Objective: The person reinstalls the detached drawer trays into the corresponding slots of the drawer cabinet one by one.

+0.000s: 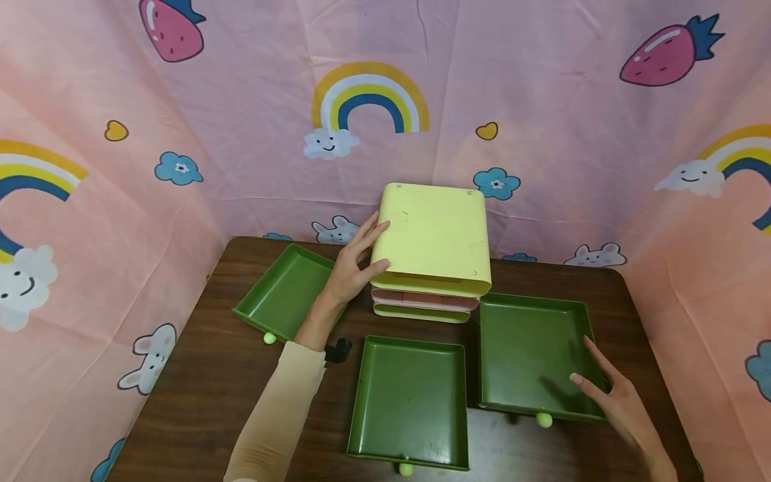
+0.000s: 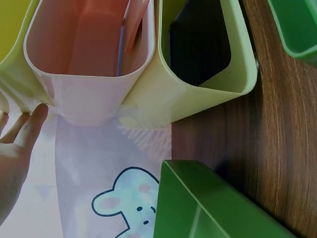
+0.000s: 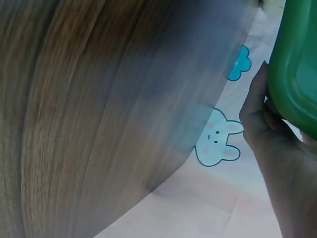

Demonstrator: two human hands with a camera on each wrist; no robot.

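Observation:
In the head view a stack of drawer housings stands at the back: a pale yellow one [image 1: 436, 231] on top, a pink one [image 1: 421, 300] beneath it, and a yellow-green one [image 1: 421, 313] at the bottom. My left hand [image 1: 352, 268] rests against the top housing's left side with fingers extended. The left wrist view shows those fingers [image 2: 32, 126] beside the housings' open fronts. My right hand [image 1: 617, 395] is at the right edge of a green drawer [image 1: 530, 355], fingers spread and thumb over its inside. In the right wrist view a green rim [image 3: 280, 94] partly hides that hand.
A second green drawer [image 1: 409, 402] lies in front of the stack, and a third [image 1: 289, 288] sits angled at the left, partly behind my left forearm. Each has a light green knob. The brown wooden table [image 1: 199, 402] meets patterned pink cloth [image 1: 259, 134] at the back and sides.

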